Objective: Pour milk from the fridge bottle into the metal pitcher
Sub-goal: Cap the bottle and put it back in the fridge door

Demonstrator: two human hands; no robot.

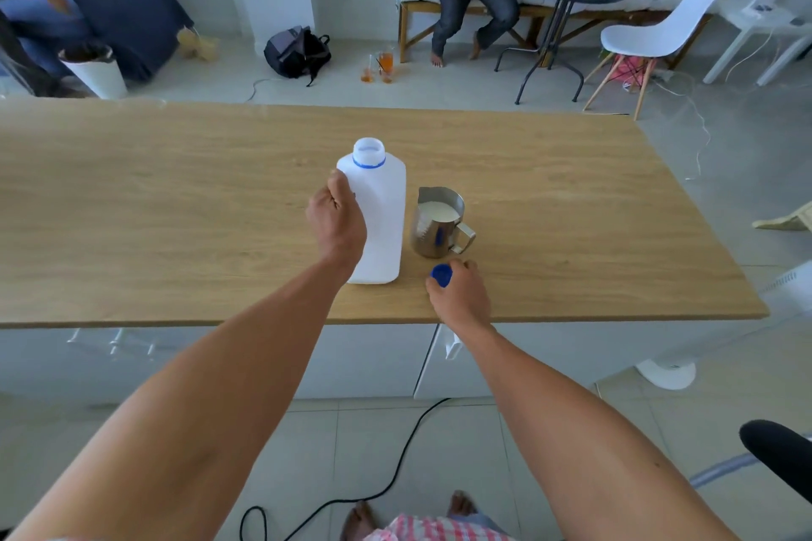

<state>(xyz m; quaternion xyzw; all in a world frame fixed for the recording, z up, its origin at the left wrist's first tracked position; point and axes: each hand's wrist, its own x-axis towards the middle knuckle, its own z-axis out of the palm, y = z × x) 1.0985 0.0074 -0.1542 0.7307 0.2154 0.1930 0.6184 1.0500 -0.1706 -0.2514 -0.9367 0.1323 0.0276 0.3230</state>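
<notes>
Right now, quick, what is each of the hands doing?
Left hand: closed around the side of the white milk bottle, which stands upright and uncapped.
Right hand: closed, pinching the blue cap.

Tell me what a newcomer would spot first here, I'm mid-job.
The white bottle stands uncapped at the middle of the wooden table, the left hand holding its side. Just right of it sits the metal pitcher, already holding milk. Nearer the table's front edge, the right hand holds the blue cap.
</notes>
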